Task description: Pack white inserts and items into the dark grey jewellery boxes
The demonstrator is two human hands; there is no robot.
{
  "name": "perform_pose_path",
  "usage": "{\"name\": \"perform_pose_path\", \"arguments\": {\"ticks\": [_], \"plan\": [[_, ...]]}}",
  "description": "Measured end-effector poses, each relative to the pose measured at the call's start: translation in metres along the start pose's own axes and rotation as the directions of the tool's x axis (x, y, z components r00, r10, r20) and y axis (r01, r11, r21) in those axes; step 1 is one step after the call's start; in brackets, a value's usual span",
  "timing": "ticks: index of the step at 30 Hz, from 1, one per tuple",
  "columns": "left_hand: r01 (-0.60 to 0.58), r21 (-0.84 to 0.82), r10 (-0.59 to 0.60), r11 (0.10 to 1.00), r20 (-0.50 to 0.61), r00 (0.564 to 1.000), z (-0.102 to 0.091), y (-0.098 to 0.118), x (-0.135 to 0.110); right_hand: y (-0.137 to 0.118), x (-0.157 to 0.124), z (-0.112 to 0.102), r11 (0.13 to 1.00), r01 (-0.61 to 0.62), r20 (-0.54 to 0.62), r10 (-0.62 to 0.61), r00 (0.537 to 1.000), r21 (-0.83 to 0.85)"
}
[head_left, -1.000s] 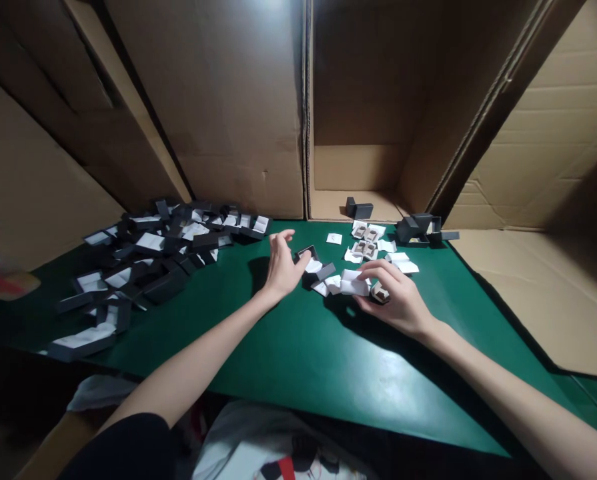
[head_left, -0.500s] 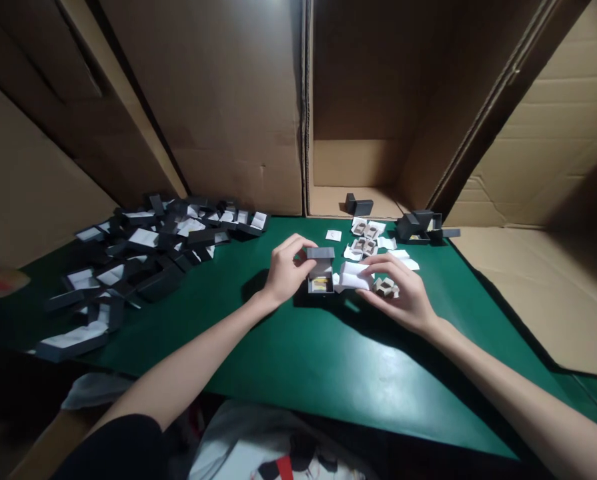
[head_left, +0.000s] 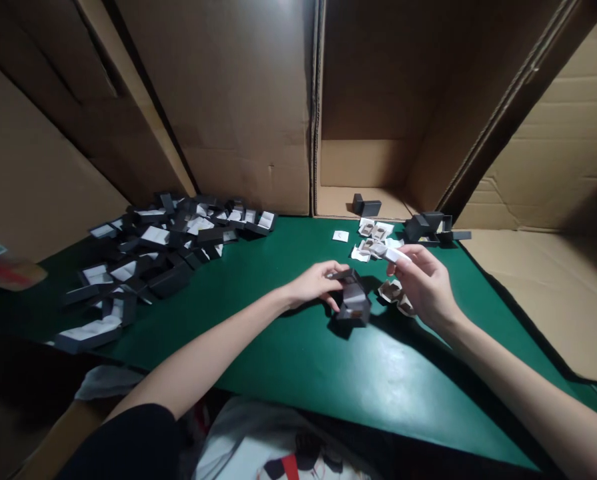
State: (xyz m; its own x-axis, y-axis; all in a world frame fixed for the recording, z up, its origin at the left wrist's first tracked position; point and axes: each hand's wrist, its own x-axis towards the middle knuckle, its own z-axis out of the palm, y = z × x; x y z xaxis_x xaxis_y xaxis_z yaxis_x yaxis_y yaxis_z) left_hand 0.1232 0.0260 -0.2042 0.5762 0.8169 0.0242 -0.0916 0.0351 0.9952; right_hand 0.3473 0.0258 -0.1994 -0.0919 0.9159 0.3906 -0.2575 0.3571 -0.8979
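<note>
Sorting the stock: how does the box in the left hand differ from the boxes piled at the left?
The held box is under the left hand at mid-table; the pile lies untouched at the left. The held box shows only dark sides; many in the pile show white linings. Both are small and dark grey, on the green table.

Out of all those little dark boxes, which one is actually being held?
The open box mid-table, gripped by the left hand; the others lie untouched in the pile to the left.

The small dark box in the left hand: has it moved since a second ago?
Yes. The small dark box has come nearer the person and rightward, away from the pile of dark boxes.
</note>
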Motion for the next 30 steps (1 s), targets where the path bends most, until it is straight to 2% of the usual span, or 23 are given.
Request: {"name": "perform_pose_path", "arguments": {"ticks": [2,4,5,6,8,10,14,18,21,23,25,28,30], "plan": [[-0.048,0.084,0.063,0.995,-0.193,0.979,-0.019,-0.002,0.005,0.000,-0.003,0.002,0.997,0.002,0.035,0.001,0.999,-0.074],[-0.091,0.185,0.159,0.978,-0.392,0.906,-0.037,-0.005,0.007,0.000,-0.006,0.003,0.985,-0.008,0.081,0.022,0.997,-0.172],[-0.110,0.231,0.205,0.967,-0.443,0.873,-0.043,-0.006,0.007,0.001,-0.007,0.004,0.975,-0.005,0.107,0.029,0.994,-0.223],[-0.124,0.246,0.227,0.961,-0.454,0.862,-0.047,-0.007,0.007,0.002,-0.008,0.004,0.961,0.012,0.136,0.027,0.990,-0.278],[-0.152,0.270,0.251,0.951,-0.385,0.888,-0.046,-0.007,0.006,0.003,-0.009,0.004,0.915,0.096,0.206,-0.015,0.979,-0.391],[-0.165,0.265,0.241,0.950,-0.285,0.928,-0.038,-0.006,0.005,0.003,-0.009,0.003,0.847,0.196,0.265,-0.068,0.962,-0.495],[-0.192,0.253,0.240,0.948,-0.178,0.954,-0.021,-0.005,0.004,0.000,-0.008,0.002,0.788,0.321,0.347,-0.146,0.926,-0.525],[-0.184,0.306,0.251,0.934,-0.194,0.948,-0.019,-0.004,0.002,-0.006,-0.008,0.004,0.788,0.446,0.413,-0.269,0.870,-0.425],[-0.152,0.479,0.306,0.865,-0.261,0.916,-0.021,-0.001,-0.001,-0.010,-0.010,0.009,0.752,0.524,0.496,-0.303,0.814,-0.400],[-0.153,0.595,0.374,0.789,-0.267,0.888,-0.019,0.002,-0.003,-0.011,-0.012,0.011,0.706,0.558,0.544,-0.287,0.789,-0.436],[-0.168,0.624,0.402,0.763,-0.254,0.880,-0.016,0.005,-0.004,-0.009,-0.013,0.011,0.663,0.559,0.567,-0.239,0.788,-0.497],[-0.163,0.539,0.334,0.826,-0.236,0.913,-0.011,0.006,-0.005,-0.005,-0.012,0.007,0.634,0.508,0.580,-0.114,0.807,-0.583],[-0.141,0.498,0.276,0.856,-0.209,0.938,-0.010,0.005,-0.006,-0.003,-0.010,0.004,0.614,0.492,0.594,-0.047,0.803,-0.617]]}}
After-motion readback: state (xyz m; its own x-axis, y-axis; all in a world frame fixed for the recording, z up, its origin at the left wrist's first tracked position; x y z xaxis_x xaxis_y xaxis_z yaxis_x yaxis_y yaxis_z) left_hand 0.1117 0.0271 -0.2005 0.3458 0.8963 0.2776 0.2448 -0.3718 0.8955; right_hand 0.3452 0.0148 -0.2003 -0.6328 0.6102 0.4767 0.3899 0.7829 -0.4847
